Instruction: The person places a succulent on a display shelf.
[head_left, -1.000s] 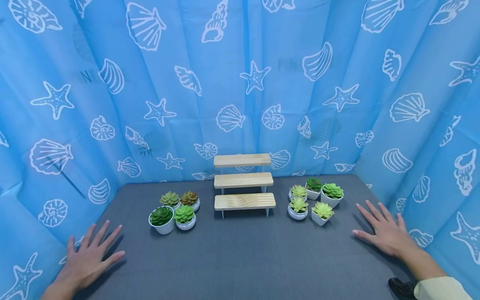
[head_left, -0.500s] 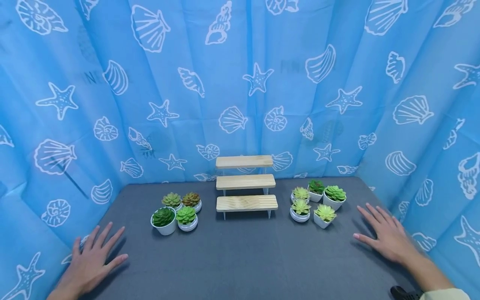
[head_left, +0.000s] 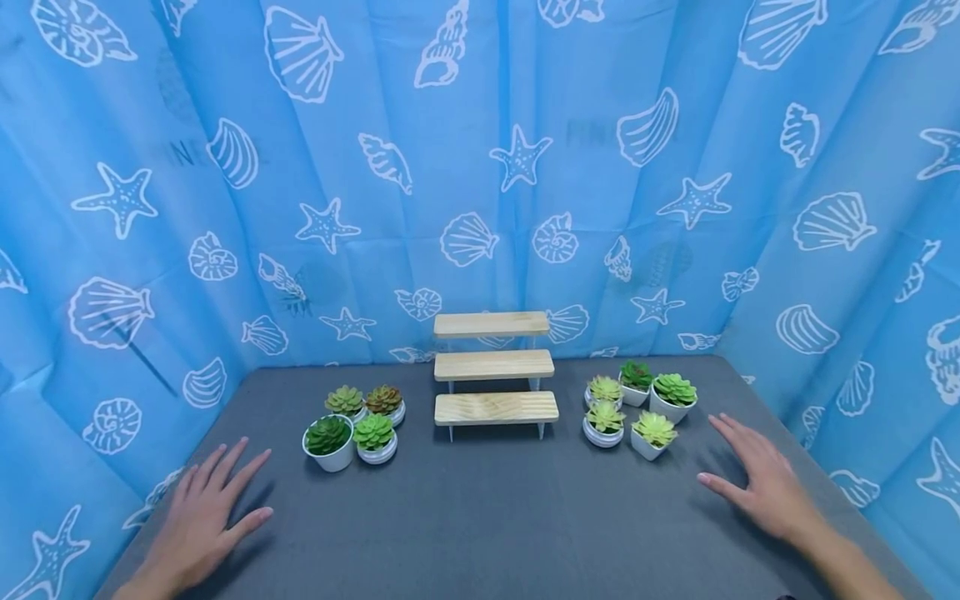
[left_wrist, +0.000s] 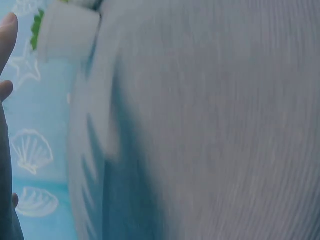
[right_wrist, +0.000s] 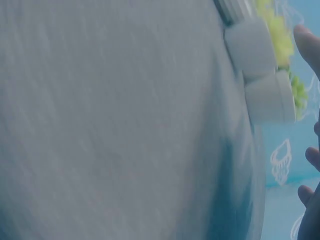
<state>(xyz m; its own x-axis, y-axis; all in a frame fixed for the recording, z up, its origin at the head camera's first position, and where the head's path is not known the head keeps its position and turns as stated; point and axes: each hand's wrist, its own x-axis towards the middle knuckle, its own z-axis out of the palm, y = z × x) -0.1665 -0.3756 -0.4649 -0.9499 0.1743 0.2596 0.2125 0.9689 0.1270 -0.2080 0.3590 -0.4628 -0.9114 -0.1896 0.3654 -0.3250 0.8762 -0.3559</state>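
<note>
My left hand [head_left: 206, 512] is held over the left side of the grey table with fingers straight and spread, holding nothing. Nearest to it is a dark green potted succulent [head_left: 327, 442] in a white pot. A bright green succulent [head_left: 375, 446], a pale green one [head_left: 345, 402] and a reddish-brown one [head_left: 385, 402] stand beside that pot. On the right, my right hand [head_left: 768, 487] hovers with its thumb apart and nothing in it. Close by are a yellow-green succulent [head_left: 654, 433] and a green succulent [head_left: 673, 392], both in white pots.
A three-step wooden shelf [head_left: 497, 408] with clear legs stands at the back middle. Behind the right-hand pots are a dark green succulent [head_left: 636, 379] and pale ones [head_left: 603, 419]. A blue shell-patterned curtain [head_left: 480, 167] borders the table [head_left: 480, 517].
My left hand has shifted right and slightly inward over the table. The right hand has turned a little, its fingers closer together. The camera view has drifted slightly; the pots and shelf stay put.
</note>
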